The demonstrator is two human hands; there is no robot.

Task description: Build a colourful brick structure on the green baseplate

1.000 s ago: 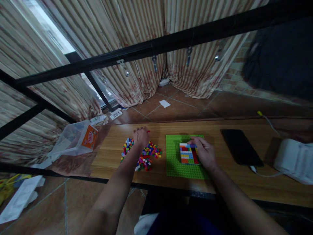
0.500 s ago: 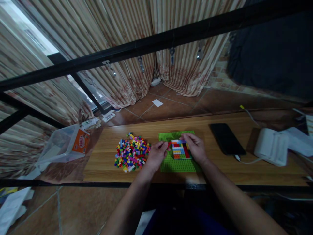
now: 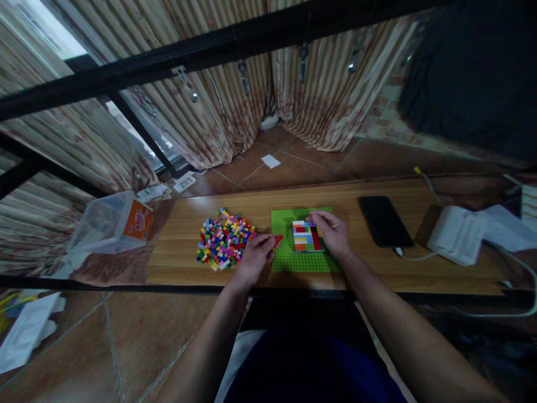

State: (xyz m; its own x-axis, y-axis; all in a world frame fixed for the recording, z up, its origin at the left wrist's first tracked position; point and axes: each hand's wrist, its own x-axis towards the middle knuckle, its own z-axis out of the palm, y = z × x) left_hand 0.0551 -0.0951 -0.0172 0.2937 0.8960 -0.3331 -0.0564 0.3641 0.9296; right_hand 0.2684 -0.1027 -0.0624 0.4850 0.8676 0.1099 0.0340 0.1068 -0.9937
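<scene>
Between the fingertips of my left hand (image 3: 257,253) is a small red toy brick (image 3: 278,240), over the left edge of the green baseplate (image 3: 308,263). On that plate sits a low block build (image 3: 302,239) of white, red, yellow, orange and blue bricks. My right hand (image 3: 333,230) is closed at the build's far right corner, its fingers bent onto the top edge; they hide part of that side. Left of my left hand lies a heap of loose multicoloured bricks (image 3: 224,240).
A black phone (image 3: 385,221) with a white cable lies right of the baseplate, beside a white device (image 3: 455,235). Left of the wooden table (image 3: 176,268) stands a clear plastic box (image 3: 104,224) with an orange label. A black metal rail (image 3: 210,53) crosses beyond the table.
My left hand has drawn back leftward from the build, still pinching the red brick. My right hand stays at the build. The whole view has tilted, so the table appears higher.
</scene>
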